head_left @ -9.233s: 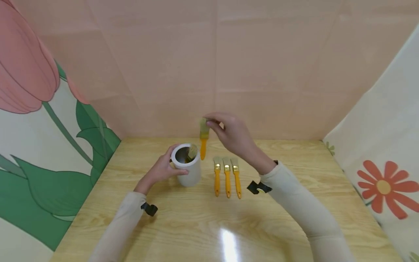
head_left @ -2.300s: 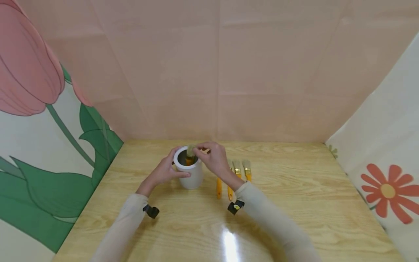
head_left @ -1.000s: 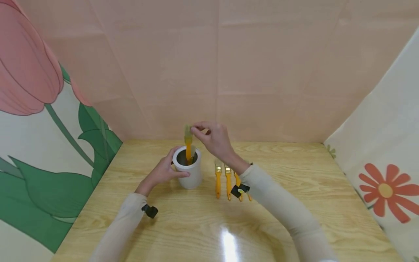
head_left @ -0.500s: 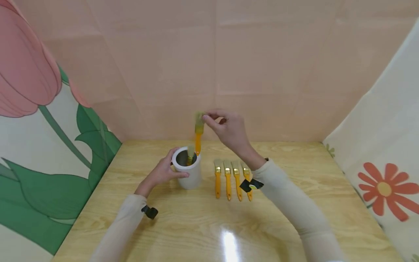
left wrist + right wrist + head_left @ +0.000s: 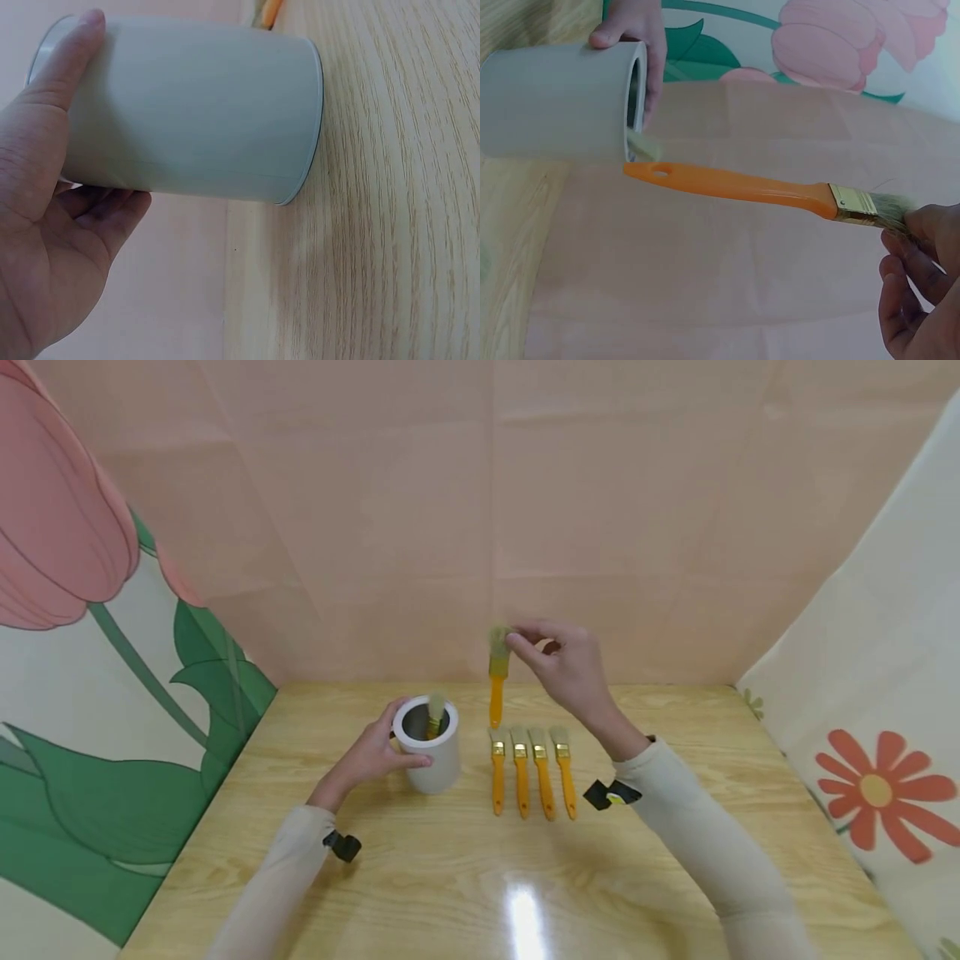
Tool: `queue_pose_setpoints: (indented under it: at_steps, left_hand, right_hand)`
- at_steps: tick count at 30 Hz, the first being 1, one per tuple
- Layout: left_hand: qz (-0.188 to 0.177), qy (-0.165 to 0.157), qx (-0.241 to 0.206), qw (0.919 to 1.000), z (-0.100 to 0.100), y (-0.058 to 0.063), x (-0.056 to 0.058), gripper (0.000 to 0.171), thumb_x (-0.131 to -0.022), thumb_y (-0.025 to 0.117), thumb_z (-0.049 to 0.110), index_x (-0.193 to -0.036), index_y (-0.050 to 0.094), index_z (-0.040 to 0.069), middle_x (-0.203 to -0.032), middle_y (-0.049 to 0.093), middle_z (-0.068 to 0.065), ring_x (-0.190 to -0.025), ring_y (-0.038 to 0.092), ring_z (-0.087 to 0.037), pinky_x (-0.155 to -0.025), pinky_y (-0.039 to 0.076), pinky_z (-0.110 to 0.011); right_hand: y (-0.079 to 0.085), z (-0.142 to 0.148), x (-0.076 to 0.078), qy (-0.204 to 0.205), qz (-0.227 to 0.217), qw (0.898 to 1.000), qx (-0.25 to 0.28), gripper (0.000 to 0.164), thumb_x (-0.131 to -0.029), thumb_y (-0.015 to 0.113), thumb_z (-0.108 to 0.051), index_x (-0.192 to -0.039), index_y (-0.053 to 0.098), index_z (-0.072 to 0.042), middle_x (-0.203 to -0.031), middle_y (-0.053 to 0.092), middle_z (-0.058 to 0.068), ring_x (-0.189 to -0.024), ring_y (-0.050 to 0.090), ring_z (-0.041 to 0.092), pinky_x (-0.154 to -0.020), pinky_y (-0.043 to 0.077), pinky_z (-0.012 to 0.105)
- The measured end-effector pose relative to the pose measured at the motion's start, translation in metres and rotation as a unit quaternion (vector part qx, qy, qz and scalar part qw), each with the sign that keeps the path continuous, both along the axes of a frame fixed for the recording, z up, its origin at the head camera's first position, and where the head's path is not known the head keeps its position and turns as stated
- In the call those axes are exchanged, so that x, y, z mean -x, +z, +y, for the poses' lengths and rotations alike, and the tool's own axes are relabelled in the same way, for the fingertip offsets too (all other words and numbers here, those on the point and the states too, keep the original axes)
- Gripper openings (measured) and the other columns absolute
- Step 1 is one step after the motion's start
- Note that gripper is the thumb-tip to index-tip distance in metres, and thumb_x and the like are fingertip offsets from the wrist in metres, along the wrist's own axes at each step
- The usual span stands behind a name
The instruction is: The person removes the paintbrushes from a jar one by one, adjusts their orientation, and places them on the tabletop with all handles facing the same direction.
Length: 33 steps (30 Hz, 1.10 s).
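My right hand (image 5: 566, 668) pinches a paintbrush (image 5: 497, 693) by its bristles, the orange handle hanging down behind the row on the table. In the right wrist view the brush's metal ferrule (image 5: 853, 205) shows, and the handle end lies just off the pot's mouth. My left hand (image 5: 377, 747) grips the white cylindrical pot (image 5: 438, 768) near its rim, thumb on the near side; the left wrist view shows its smooth wall (image 5: 202, 112). Bristles of another paintbrush (image 5: 436, 708) stick up inside the pot. Whether more lie deeper is hidden.
Several paintbrushes with orange handles, among them a right-hand brush (image 5: 566, 777), lie side by side on the wooden table (image 5: 420, 877), right of the pot, bristles away from me. A pink backdrop (image 5: 375, 527) rises behind the table; flowered cloths hang at both sides.
Over the last second my right hand has lifted the paintbrush out of the pot and carried it right. The lying row has gained a brush since the oldest frame. My left hand stays put.
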<state>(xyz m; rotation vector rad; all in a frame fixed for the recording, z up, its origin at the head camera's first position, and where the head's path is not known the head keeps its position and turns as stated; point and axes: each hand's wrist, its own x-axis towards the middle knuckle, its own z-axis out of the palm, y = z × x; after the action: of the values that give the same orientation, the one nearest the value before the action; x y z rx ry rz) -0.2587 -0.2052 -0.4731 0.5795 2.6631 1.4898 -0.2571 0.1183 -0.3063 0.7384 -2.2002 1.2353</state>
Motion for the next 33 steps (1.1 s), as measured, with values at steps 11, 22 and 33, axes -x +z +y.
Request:
queue_pose_setpoints:
  at_steps: [11, 22, 33]
  left_hand:
    - [0.004, 0.003, 0.002, 1.0000, 0.000, 0.001, -0.001, 0.115, -0.072, 0.092, 0.048, -0.160, 0.024, 0.021, -0.152, 0.049, -0.002, -0.139, 0.049, -0.031, -0.112, 0.040, -0.058]
    - [0.003, 0.003, 0.011, 0.9999, 0.001, 0.003, -0.002, 0.117, -0.071, 0.092, 0.050, -0.160, 0.024, 0.017, -0.153, 0.048, -0.003, -0.140, 0.048, -0.030, -0.113, 0.039, -0.057]
    - [0.005, -0.001, 0.006, 1.0000, 0.001, 0.002, -0.003, 0.117, -0.072, 0.093, 0.047, -0.160, 0.023, 0.017, -0.153, 0.047, -0.004, -0.140, 0.047, -0.030, -0.114, 0.038, -0.057]
  right_hand:
    - [-0.025, 0.033, 0.005, -0.029, -0.009, 0.999, -0.016, 0.023, -0.098, 0.072, -0.024, -0.111, 0.079, -0.006, -0.097, 0.077, 0.006, -0.086, 0.067, 0.017, -0.066, 0.050, 0.018]
    - [-0.054, 0.069, 0.015, -0.058, -0.017, 0.998, -0.026, 0.026, -0.100, 0.070, -0.026, -0.113, 0.078, -0.005, -0.097, 0.077, 0.009, -0.086, 0.069, 0.021, -0.068, 0.051, 0.016]
    - [-0.078, 0.098, 0.025, -0.082, -0.033, 0.995, -0.040, 0.026, -0.100, 0.070, -0.026, -0.114, 0.078, -0.006, -0.096, 0.077, 0.009, -0.086, 0.066, 0.010, -0.069, 0.047, 0.007]
